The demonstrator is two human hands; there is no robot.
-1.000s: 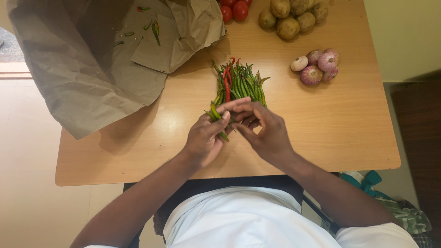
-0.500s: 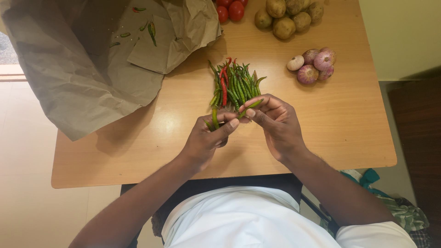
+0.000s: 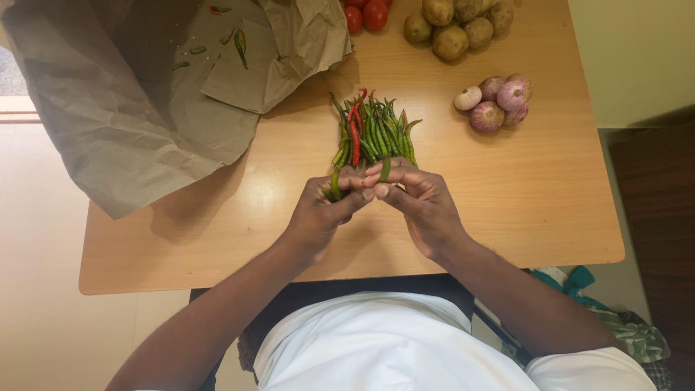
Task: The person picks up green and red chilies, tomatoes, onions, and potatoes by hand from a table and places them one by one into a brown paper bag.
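Holding: a single green chilli [image 3: 385, 169] pinched in the right hand [image 3: 423, 206], its fingers [image 3: 394, 176] closed on it, the chilli curving up over them
Left hand [image 3: 322, 213]: fingers closed around a few green chillies [image 3: 334, 185], thumb tip meeting the right hand's fingertips
Place of hands: together above the near middle of the bench [image 3: 507, 210], just in front of the chilli pile
Chilli pile [image 3: 373, 134]: mostly green with a few red ones, lying on the bench, its near end touching or hidden by the hands
Brown paper [image 3: 145, 123]: crumpled, spread over the far left corner, a few loose chillies [image 3: 239, 40] on it
Onions [image 3: 498, 101]: small cluster, far right, well apart from the hands
Potatoes [image 3: 456, 25]: heap at the far edge
Tomatoes [image 3: 365, 13]: red, beside the potatoes, partly cut off
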